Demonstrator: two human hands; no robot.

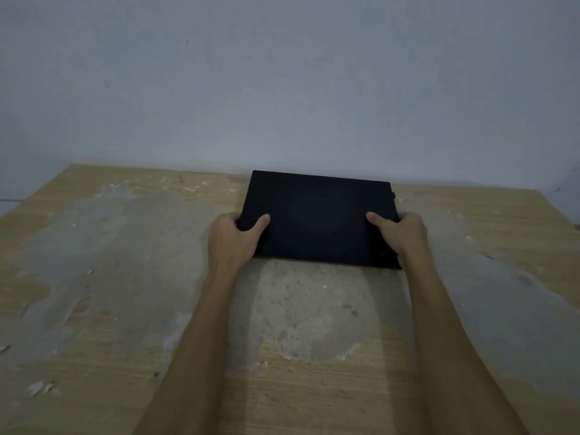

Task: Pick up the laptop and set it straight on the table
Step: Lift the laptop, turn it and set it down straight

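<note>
A closed black laptop [318,219] sits toward the far middle of the table [94,277], its back edge close to the wall [282,73]. It is not square to the table: its far edge slopes down toward the right and the whole slab is turned a little clockwise as seen from the head camera. Whether it rests flat on the surface or is raised slightly cannot be told from this angle. A small dark nub sticks out of its right side near the far corner.

The left hand [233,238] grips the laptop's left edge near the front corner, thumb laid over the top of the lid and the other fingers curled around and under the side, out of sight. The right hand [400,235] holds the right edge in the same way, thumb pressed flat on the lid pointing inward, its fingers wrapped over the side. Both hands are closed on the laptop, and both bare forearms reach in from the bottom of the view.

The table is pale wood grain, heavily marked with grey, worn patches and flecks of white. Behind it the wall is a plain bluish grey, and the light is dim
</note>
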